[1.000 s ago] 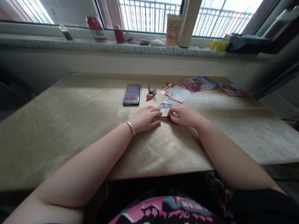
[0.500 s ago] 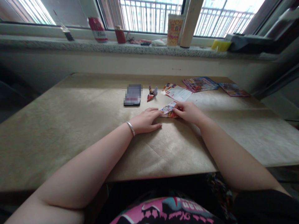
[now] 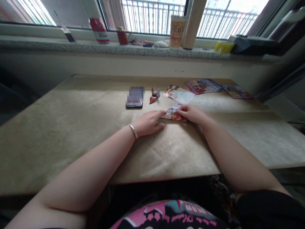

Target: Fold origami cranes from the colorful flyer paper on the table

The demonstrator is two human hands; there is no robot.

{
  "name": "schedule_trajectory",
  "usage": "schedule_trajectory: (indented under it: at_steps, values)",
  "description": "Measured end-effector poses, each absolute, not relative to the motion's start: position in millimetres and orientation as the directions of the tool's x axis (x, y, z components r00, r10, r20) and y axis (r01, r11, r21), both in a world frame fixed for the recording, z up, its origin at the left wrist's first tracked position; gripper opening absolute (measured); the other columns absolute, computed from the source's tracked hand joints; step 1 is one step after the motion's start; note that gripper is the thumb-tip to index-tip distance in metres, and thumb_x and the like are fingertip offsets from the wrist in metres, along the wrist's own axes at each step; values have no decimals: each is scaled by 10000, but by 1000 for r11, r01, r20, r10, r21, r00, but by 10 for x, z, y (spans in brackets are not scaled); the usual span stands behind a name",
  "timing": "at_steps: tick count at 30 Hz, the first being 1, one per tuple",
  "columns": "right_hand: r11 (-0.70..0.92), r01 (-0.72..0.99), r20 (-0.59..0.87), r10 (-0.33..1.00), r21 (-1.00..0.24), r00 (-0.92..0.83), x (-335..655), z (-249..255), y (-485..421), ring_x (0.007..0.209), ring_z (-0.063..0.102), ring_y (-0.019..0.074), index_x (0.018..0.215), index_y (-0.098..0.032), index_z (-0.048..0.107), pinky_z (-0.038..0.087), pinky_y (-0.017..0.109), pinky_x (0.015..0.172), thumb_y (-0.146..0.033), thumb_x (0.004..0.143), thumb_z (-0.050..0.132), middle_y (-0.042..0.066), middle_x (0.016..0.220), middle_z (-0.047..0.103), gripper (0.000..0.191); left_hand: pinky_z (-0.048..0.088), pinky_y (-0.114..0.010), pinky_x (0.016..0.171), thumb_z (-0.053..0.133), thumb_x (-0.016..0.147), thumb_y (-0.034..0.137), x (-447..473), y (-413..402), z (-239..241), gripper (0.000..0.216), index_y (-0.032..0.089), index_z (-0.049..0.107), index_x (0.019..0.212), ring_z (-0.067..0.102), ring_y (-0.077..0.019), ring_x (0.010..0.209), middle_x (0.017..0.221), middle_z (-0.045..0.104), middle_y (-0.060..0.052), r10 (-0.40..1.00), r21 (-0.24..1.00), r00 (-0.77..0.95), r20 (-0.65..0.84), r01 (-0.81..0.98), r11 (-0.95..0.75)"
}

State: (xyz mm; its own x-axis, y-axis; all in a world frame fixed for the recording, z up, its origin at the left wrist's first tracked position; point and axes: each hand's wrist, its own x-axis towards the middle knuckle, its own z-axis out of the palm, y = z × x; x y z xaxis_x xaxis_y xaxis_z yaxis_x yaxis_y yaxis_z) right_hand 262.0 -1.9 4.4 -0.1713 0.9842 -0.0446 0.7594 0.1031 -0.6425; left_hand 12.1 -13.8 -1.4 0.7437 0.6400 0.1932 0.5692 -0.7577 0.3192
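A small piece of colourful printed paper (image 3: 172, 114), folded into a flat wedge, lies on the brown paper-covered table (image 3: 71, 127). My left hand (image 3: 149, 122), with a silver bangle on the wrist, lies flat with its fingers stretched out, the fingertips pressing the paper's left corner. My right hand (image 3: 192, 114) has its fingers pinched on the paper's right part, pressing it down. A finished small folded paper shape (image 3: 154, 95) stands a little further back.
A black phone (image 3: 134, 97) lies left of the folded shape. Several printed leaflets (image 3: 181, 94) (image 3: 202, 85) (image 3: 236, 91) lie at the back right. The window sill holds a red can (image 3: 99, 30), a red lighter (image 3: 122, 35), a paper cup (image 3: 177, 30), a yellow sponge (image 3: 223, 46).
The paper's white flap has been folded over, so the piece is now a flatter, colourful wedge. My right hand slid slightly right along it. My left hand stayed put.
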Motion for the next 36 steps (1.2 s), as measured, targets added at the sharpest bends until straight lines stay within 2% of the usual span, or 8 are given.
schedule_trajectory:
  at_steps: [6, 14, 22, 31, 33, 36]
  values:
    - [157, 836, 47, 987, -526, -156, 2647, -13, 16, 632, 505, 137, 689, -192, 589, 338, 266, 595, -367, 810, 592, -4, 659, 602, 213, 422, -383, 1072, 582, 884, 285, 143, -144, 14, 449, 129, 518, 1300, 527, -252, 1241, 1303, 579, -148, 555, 226, 808, 195, 514, -828]
    - [220, 907, 99, 975, -360, -197, 2663, -6, 31, 661, 531, 153, 723, -191, 630, 355, 274, 603, -299, 835, 578, 31, 739, 648, 164, 424, -353, 1063, 556, 920, 321, 152, -133, -26, 478, 137, 498, 1358, 526, -238, 1236, 1353, 542, -141, 519, 172, 837, 175, 493, -853]
    - [247, 953, 148, 964, -175, -223, 2654, -2, -2, 743, 568, 186, 803, -211, 649, 353, 285, 612, -353, 853, 568, 63, 862, 679, 171, 450, -357, 1038, 547, 919, 291, 170, -170, 79, 412, 131, 529, 1299, 556, -230, 1201, 1292, 599, -132, 546, 185, 827, 133, 520, -834]
    - [204, 973, 113, 975, -109, -192, 2656, 47, 1, 789, 602, 205, 874, -212, 695, 379, 299, 644, -369, 877, 555, 77, 918, 713, 210, 368, -353, 1123, 521, 939, 340, 186, -160, -6, 458, 145, 516, 1354, 457, -236, 1316, 1412, 521, -108, 545, 134, 825, 148, 529, -838]
    - [221, 972, 140, 968, -76, -209, 2652, 55, -4, 819, 602, 217, 899, -199, 707, 399, 313, 690, -353, 886, 538, 91, 927, 716, 228, 349, -383, 1130, 512, 945, 352, 188, -165, -10, 467, 158, 506, 1370, 446, -246, 1322, 1428, 506, -107, 556, 113, 819, 145, 544, -831]
    - [315, 949, 257, 915, 26, -311, 2597, 86, -49, 975, 573, 258, 947, -164, 720, 395, 360, 859, -297, 889, 523, 130, 1010, 708, 244, 283, -484, 1149, 498, 953, 397, 187, -176, -4, 488, 202, 480, 1399, 430, -275, 1328, 1451, 490, -87, 575, 76, 807, 135, 571, -818]
